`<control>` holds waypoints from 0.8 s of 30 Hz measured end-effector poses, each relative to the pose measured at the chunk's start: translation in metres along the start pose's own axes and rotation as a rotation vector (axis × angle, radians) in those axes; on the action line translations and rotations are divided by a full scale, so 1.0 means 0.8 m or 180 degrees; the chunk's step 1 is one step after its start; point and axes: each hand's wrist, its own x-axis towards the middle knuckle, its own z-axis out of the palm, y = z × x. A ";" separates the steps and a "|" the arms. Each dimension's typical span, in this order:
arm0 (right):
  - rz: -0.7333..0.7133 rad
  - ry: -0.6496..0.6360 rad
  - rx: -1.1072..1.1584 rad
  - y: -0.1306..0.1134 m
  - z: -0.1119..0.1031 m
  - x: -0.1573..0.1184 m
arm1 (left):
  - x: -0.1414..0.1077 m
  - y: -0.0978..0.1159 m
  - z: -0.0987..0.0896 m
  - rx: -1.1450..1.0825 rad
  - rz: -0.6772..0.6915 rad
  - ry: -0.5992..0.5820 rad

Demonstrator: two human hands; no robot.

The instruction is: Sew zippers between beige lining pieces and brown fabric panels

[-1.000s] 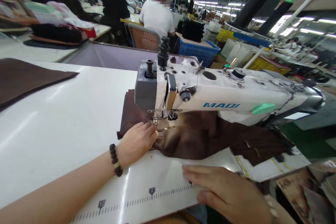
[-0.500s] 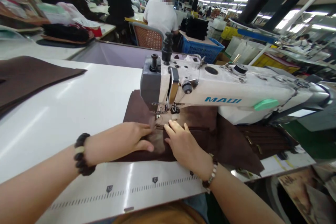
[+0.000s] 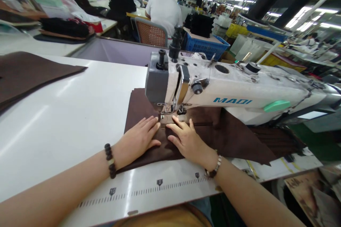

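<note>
I am laying the left hand (image 3: 135, 142) flat on the brown cloth (image 3: 237, 133), its fingers lying close together with the thumb standing apart. The right hand (image 3: 192, 144) is resting on the same cloth, its fingers spreading wide and their tips pointing toward the needle area (image 3: 163, 116). I am not seeing either hand pinching anything, though the undersides are hidden, so I cannot tell whether an edge is tucked beneath.

The cloth is lying on the white worktop (image 3: 87, 120), partly under the head of the sewing machine (image 3: 231, 87) and reaching out to the right below its arm. A dark seam-like line is running beside the right fingertips, and I am judging that this line deserves most of my attention.

To do this well, I am favouring light, even pressure: the left hand flattening the near-left part, the right hand smoothing the layers without dragging them. Pushing harder with one side would probably be skewing the line or raising a pucker. Both hands are sitting very near the needle area, so I am wanting the fingertips beside it, never under it. The loose right end is hanging toward the worktop's front edge, and its weight could be tugging the cloth askew.
</note>
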 end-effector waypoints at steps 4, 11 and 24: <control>0.0023 0.0112 -0.0062 -0.001 0.004 0.006 | 0.008 0.003 -0.006 -0.0014 -0.0080 -0.0066; -0.0181 -0.0095 -0.0073 0.018 -0.001 0.011 | 0.017 0.006 -0.006 -0.0009 -0.0097 -0.0050; -0.0166 0.0116 -0.0212 0.018 -0.006 0.020 | 0.035 0.003 -0.024 -0.0183 -0.0216 -0.0408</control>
